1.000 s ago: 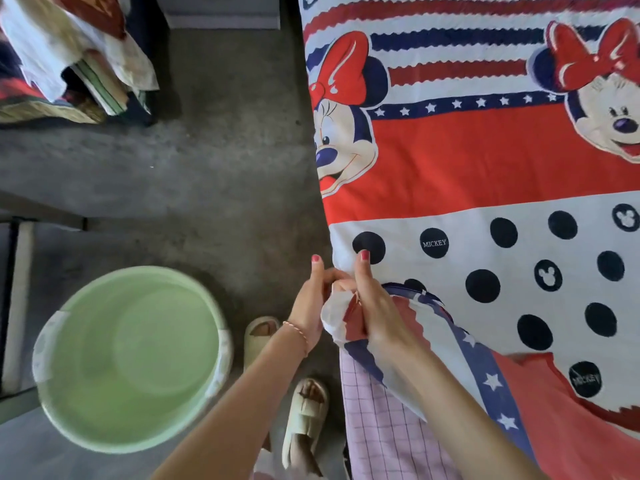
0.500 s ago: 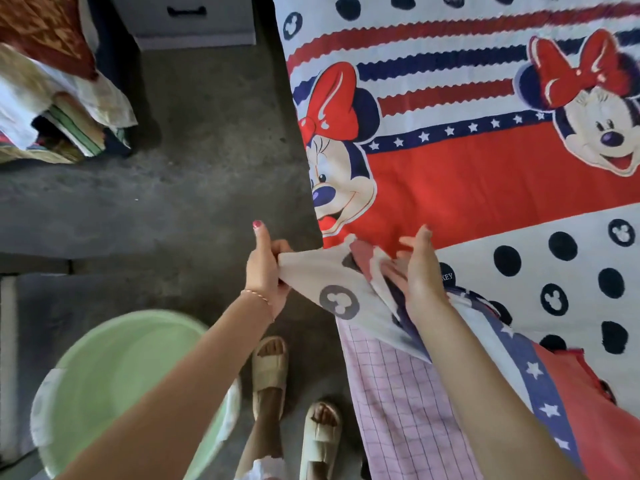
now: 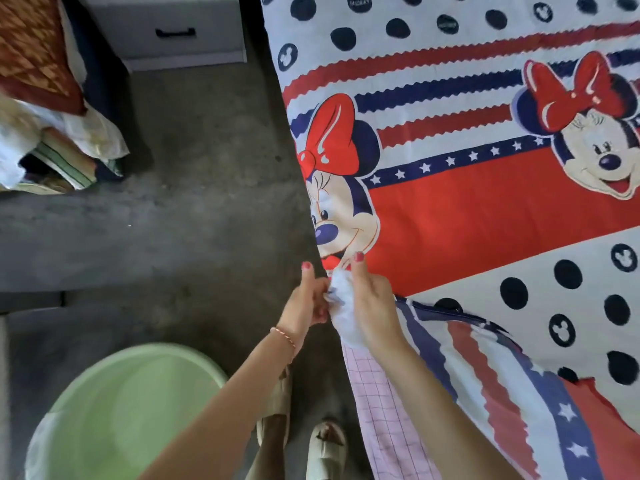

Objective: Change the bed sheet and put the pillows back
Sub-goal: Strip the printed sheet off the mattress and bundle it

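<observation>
Bed sheet (image 3: 485, 202) is spread over the mattress; one corner is folded back at the near edge, baring a pink checked mattress cover (image 3: 388, 417). A green basin (image 3: 114, 410) is set on the floor nearby. The bunched corner is pinched by the left hand (image 3: 304, 303) and gripped by the right hand (image 3: 370, 306). No pillows are seen. The corner is best drawn taut and tucked squarely.
</observation>
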